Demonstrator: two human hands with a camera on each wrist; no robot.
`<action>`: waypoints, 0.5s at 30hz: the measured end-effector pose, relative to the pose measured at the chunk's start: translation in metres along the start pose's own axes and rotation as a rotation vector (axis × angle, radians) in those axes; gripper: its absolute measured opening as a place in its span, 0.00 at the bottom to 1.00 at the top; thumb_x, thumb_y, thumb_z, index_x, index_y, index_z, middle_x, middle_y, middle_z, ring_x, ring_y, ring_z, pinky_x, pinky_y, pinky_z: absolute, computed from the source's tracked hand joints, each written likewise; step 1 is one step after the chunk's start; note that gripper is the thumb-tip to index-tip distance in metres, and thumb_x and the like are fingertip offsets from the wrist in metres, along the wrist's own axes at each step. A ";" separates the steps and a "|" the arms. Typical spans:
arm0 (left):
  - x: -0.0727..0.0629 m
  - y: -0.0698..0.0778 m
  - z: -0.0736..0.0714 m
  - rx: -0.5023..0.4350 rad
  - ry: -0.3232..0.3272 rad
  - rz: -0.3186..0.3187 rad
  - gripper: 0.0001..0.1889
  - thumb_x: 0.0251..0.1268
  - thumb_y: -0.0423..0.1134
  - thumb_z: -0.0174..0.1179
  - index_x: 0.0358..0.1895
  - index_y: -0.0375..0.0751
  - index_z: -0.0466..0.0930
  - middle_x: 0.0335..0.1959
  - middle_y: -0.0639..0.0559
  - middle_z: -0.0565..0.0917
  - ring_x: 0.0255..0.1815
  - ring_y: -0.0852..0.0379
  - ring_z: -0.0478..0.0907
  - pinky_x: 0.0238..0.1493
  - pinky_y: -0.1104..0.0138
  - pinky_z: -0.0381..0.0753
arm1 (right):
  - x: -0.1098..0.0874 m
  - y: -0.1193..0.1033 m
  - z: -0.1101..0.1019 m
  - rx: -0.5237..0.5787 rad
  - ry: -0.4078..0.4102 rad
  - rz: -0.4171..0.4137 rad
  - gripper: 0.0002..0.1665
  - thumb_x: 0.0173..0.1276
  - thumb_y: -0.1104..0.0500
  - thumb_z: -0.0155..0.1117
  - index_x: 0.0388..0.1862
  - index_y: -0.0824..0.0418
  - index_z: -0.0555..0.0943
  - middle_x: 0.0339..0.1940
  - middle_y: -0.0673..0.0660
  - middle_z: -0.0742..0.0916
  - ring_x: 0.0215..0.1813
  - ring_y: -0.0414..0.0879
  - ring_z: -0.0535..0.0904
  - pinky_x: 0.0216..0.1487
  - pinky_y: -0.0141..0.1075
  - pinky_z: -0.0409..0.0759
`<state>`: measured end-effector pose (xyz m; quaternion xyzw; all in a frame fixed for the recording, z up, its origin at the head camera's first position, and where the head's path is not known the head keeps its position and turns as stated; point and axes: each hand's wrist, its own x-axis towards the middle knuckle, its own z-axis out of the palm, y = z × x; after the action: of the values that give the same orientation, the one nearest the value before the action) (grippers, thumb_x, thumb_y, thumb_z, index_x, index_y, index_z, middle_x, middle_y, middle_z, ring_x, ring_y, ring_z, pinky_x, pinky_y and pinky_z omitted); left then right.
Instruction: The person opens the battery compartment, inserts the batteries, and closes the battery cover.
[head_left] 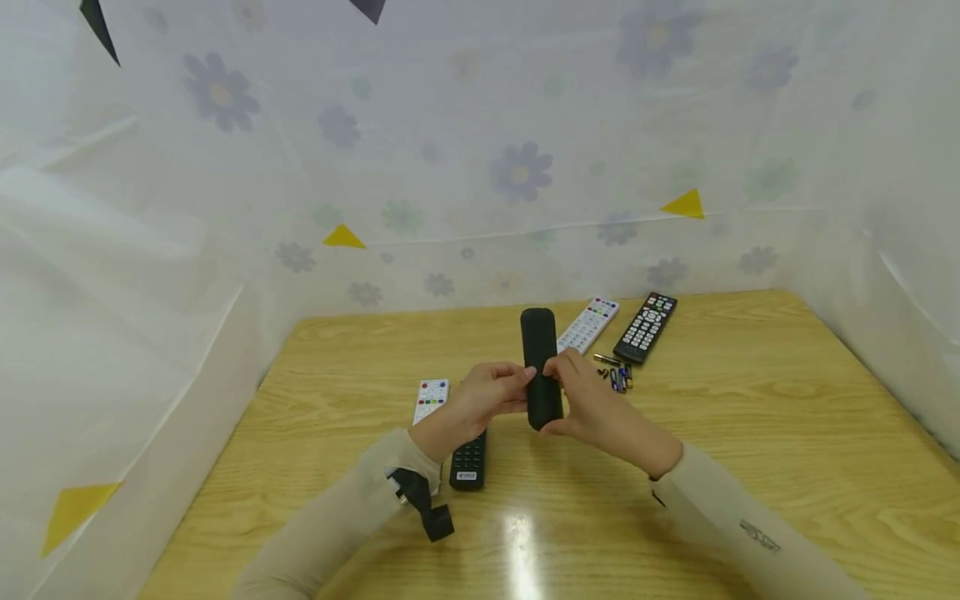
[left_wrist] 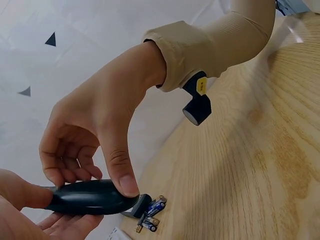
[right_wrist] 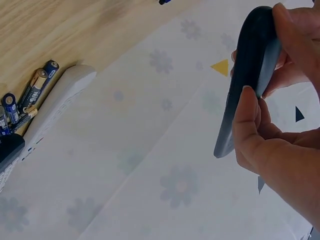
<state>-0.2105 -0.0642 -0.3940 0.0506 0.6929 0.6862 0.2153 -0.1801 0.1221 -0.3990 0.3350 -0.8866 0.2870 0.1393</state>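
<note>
Both hands hold a black remote control [head_left: 542,342] raised above the table, its plain, buttonless back facing up in the head view. My left hand [head_left: 483,398] grips it around the middle from the left, thumb on the back. From the other side my right hand [head_left: 600,408] holds it, thumb at the near end and bent fingertips on the back. In the left wrist view the right hand [left_wrist: 100,110] spans the dark remote [left_wrist: 92,197] from above. The right wrist view shows the remote [right_wrist: 245,75] edge-on, with the left hand [right_wrist: 270,132] pinching its lower half.
A white remote [head_left: 588,325] and a black remote [head_left: 647,327] lie at the back right. Several small batteries [head_left: 619,379] are scattered before them. Beside the left forearm lie another white remote [head_left: 430,400] and black remote [head_left: 468,462]. Flower-patterned sheeting [head_left: 450,150] surrounds the wooden table [head_left: 750,383].
</note>
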 end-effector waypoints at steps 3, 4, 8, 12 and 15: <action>-0.001 0.001 0.002 0.008 0.025 0.014 0.16 0.73 0.39 0.55 0.51 0.27 0.78 0.46 0.38 0.83 0.42 0.53 0.83 0.48 0.61 0.83 | 0.002 -0.001 0.000 0.022 -0.024 0.025 0.41 0.41 0.63 0.84 0.49 0.65 0.66 0.44 0.58 0.72 0.43 0.48 0.71 0.44 0.42 0.77; -0.001 0.001 0.003 0.008 0.033 0.020 0.16 0.73 0.39 0.55 0.51 0.27 0.78 0.45 0.38 0.83 0.42 0.53 0.83 0.48 0.61 0.83 | 0.003 -0.002 0.000 0.030 -0.029 0.030 0.41 0.41 0.63 0.84 0.49 0.65 0.66 0.44 0.58 0.72 0.42 0.48 0.71 0.43 0.42 0.77; -0.003 0.002 0.005 0.005 0.069 0.026 0.15 0.73 0.38 0.54 0.50 0.26 0.78 0.44 0.37 0.83 0.43 0.51 0.83 0.48 0.61 0.83 | 0.005 -0.003 0.000 0.039 -0.044 0.041 0.41 0.41 0.63 0.84 0.48 0.63 0.64 0.43 0.57 0.71 0.40 0.47 0.69 0.41 0.41 0.75; -0.002 0.003 0.006 0.008 0.103 0.028 0.15 0.72 0.37 0.55 0.50 0.26 0.78 0.44 0.37 0.83 0.44 0.50 0.83 0.48 0.61 0.83 | 0.007 -0.003 0.002 0.025 -0.049 0.043 0.41 0.42 0.63 0.83 0.47 0.63 0.63 0.42 0.58 0.70 0.40 0.47 0.69 0.40 0.40 0.75; -0.001 0.004 0.006 0.017 0.122 0.021 0.14 0.72 0.37 0.55 0.50 0.27 0.79 0.44 0.37 0.83 0.43 0.50 0.83 0.47 0.61 0.84 | 0.009 -0.003 0.004 0.016 -0.043 0.049 0.41 0.42 0.63 0.83 0.47 0.63 0.62 0.43 0.58 0.70 0.41 0.48 0.71 0.41 0.41 0.76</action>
<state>-0.2082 -0.0589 -0.3901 0.0178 0.7099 0.6845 0.1651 -0.1855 0.1133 -0.3971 0.3204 -0.8949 0.2903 0.1104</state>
